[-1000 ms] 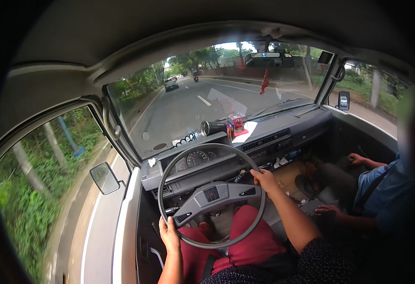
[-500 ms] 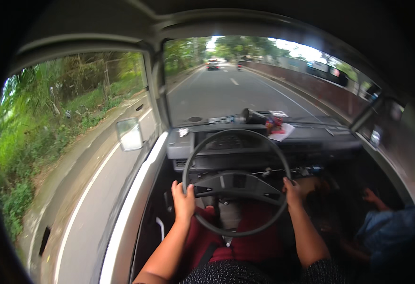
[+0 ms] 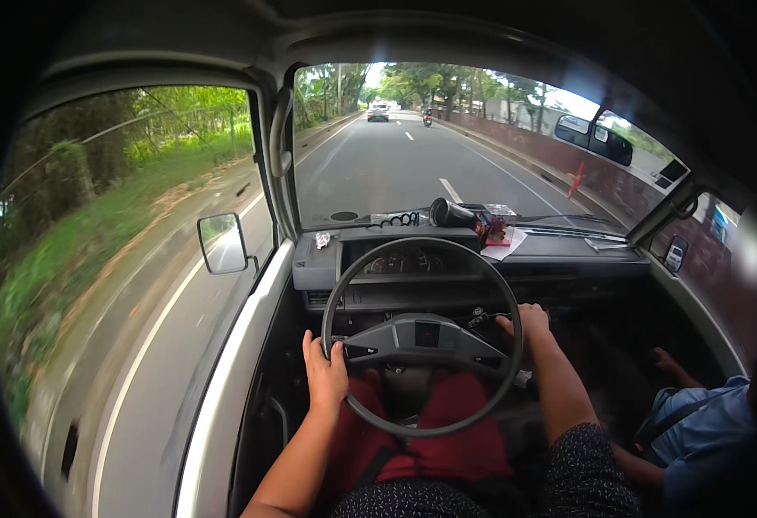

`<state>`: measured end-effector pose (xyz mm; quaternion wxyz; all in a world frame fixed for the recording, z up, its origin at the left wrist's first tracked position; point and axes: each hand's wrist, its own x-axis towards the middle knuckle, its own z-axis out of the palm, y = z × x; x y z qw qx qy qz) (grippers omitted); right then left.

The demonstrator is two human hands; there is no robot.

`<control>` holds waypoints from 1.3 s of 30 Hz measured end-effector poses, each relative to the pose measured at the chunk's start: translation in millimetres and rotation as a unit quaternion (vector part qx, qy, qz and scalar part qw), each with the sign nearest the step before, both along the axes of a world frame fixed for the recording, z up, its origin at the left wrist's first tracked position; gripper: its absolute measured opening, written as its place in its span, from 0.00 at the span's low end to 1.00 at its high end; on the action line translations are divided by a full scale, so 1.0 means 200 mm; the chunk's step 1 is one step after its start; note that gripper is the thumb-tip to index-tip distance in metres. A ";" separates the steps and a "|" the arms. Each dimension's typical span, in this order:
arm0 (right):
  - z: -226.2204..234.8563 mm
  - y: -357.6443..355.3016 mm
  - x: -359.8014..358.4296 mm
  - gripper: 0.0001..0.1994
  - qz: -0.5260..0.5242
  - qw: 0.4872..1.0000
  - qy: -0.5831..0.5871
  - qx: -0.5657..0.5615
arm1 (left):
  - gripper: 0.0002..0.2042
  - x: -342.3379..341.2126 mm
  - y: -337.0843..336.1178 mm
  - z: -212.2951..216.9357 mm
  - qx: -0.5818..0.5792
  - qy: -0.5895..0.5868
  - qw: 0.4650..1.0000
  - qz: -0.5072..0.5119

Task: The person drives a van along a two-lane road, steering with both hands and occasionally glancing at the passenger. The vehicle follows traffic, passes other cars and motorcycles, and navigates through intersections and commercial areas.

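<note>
A large thin-rimmed grey steering wheel (image 3: pixel 430 429) stands before me, with wide spokes and a dark square at its hub. My left hand (image 3: pixel 325 373) is closed on its left rim, thumb inside and fingers outside. At the upper right, my right hand (image 3: pixel 530 321) sits behind the rim, thumb showing inside it. Its fingers appear closed around the end of a thin dark column lever (image 3: pixel 488 316); the rim partly hides this grip. Behind the wheel is the instrument cluster (image 3: pixel 406 262).
On the dashboard (image 3: pixel 568 266) lie a dark cylinder (image 3: pixel 447 212), a red item (image 3: pixel 497 231) and white paper (image 3: pixel 505 246). A passenger in blue (image 3: pixel 706 427) sits at right. Ahead on the road (image 3: pixel 378 173) are a car (image 3: pixel 378 113) and a motorcycle (image 3: pixel 428 117). A side mirror (image 3: pixel 222 244) is at left.
My right hand has moved up off the wheel's right rim to the lever behind it. My left hand still holds the left rim. The roadside scenery has shifted past.
</note>
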<state>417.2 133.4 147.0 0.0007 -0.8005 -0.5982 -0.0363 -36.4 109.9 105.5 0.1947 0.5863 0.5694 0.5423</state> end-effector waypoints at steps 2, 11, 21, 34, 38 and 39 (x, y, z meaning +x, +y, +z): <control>-0.05 -0.04 -0.01 0.28 0.020 0.999 -0.046 0.007 | 0.17 -0.01 0.00 -0.01 0.006 -0.002 1.000 0.015; -0.40 -0.22 0.05 0.34 0.049 0.946 0.261 -0.185 | 0.20 0.00 -0.02 -0.08 0.010 -0.032 0.999 0.007; -0.44 -0.24 0.03 0.33 0.085 0.969 0.220 -0.073 | 0.16 0.04 -0.08 -0.13 0.054 -0.076 0.995 0.024; -0.18 -0.39 -0.21 0.28 -0.014 0.985 0.139 -0.096 | 0.21 0.01 -0.04 -0.08 0.018 -0.098 0.995 -0.015; -0.17 -0.42 -0.20 0.24 -0.003 0.982 0.178 -0.054 | 0.26 -0.04 0.07 -0.12 0.059 -0.104 0.992 -0.031; -0.18 -0.42 -0.19 0.22 0.004 0.984 0.166 -0.067 | 0.26 -0.05 0.10 -0.14 0.057 -0.103 0.993 -0.027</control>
